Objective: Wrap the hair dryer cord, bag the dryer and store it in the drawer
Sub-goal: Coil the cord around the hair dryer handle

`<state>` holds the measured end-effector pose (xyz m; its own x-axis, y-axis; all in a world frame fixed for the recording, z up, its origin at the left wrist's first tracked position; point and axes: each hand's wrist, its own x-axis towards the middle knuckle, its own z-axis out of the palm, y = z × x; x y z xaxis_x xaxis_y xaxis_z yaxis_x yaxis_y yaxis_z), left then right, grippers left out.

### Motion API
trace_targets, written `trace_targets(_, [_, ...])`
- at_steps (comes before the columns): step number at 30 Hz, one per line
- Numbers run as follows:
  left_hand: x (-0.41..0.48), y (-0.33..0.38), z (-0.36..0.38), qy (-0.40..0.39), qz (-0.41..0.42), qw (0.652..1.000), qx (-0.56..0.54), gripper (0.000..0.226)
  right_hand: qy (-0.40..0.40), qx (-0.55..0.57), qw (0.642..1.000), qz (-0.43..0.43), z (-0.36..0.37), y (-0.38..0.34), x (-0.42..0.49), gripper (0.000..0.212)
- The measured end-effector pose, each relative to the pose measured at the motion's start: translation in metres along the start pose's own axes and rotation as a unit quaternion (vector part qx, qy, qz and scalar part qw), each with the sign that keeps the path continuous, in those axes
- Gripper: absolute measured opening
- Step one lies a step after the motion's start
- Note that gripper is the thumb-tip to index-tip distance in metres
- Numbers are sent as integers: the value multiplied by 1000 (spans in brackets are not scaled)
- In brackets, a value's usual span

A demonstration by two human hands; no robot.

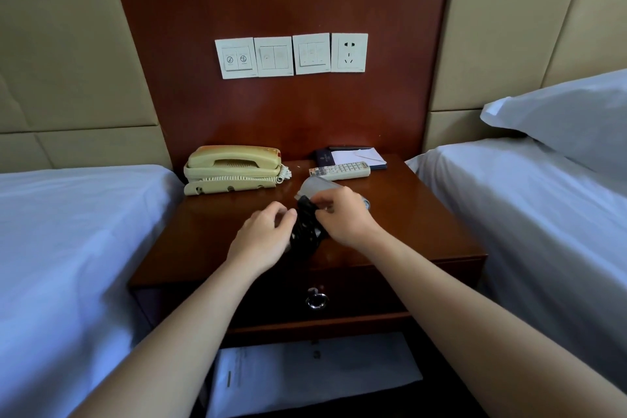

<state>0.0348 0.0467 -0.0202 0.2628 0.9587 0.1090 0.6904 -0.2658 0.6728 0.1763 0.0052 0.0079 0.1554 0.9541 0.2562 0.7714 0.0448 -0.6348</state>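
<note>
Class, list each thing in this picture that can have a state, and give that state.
hair dryer: unbagged, on the nightstand.
cord: looped in a bundle.
left hand: grips the cord.
right hand: pinches the cord.
drawer: closed.
telephone: handset on its cradle.
wall socket: nothing plugged in.

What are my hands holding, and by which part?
The hair dryer: the left hand grips the black cord bundle wound on it, the right hand pinches the bundle's upper end beside the grey body.
</note>
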Motion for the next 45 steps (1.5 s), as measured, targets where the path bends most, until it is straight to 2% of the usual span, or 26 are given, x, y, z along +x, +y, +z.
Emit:
trace_targets(4, [7, 12, 3, 6, 12, 999, -46, 17, 5, -5, 1000, 16, -1, 10, -1, 34])
trace_targets(8, [10, 22, 5, -15, 33, 999, -23, 11, -10, 19, 1000, 11, -2, 13, -2, 52])
trace_targets(15, [18, 33, -1, -8, 60, 998, 26, 15, 0, 38, 999, -12, 1, 17, -1, 36])
trace_targets(19, [24, 37, -6, -67, 90, 989, 93, 19, 24, 30, 999, -23, 0, 19, -4, 24])
trace_targets(23, [28, 28, -10, -83, 133, 983, 98, 21, 25, 11, 999, -24, -3, 20, -5, 32])
trace_targets(27, [26, 26, -9, -76, 158, 979, 109, 22, -8, -23, 998, -50, -6, 21, -3, 28])
trace_targets(31, [20, 26, -6, -44, 180, 976, 115, 17, -31, -34, 996, -71, -7, 23, -1, 35])
trace_targets(34, [20, 22, -4, -25, 181, 978, 96, 21, -44, -10, 996, -82, -7, 20, -2, 32])
trace_targets(36, [21, 21, -5, -29, 174, 981, 80, 24, -41, 17, 997, -61, -8, 19, -1, 27])
trace_targets(40, [24, 19, -11, -88, 148, 983, 62, 13, -40, 39, 998, 21, -10, 17, 2, 30])
trace_targets(43, [22, 20, -15, -152, 131, 979, 37, 11, -40, 12, 998, 44, -10, 15, 0, 30])
trace_targets(45, [20, 25, -15, -153, 135, 976, 71, 11, -32, -18, 998, 47, -9, 14, -2, 28])
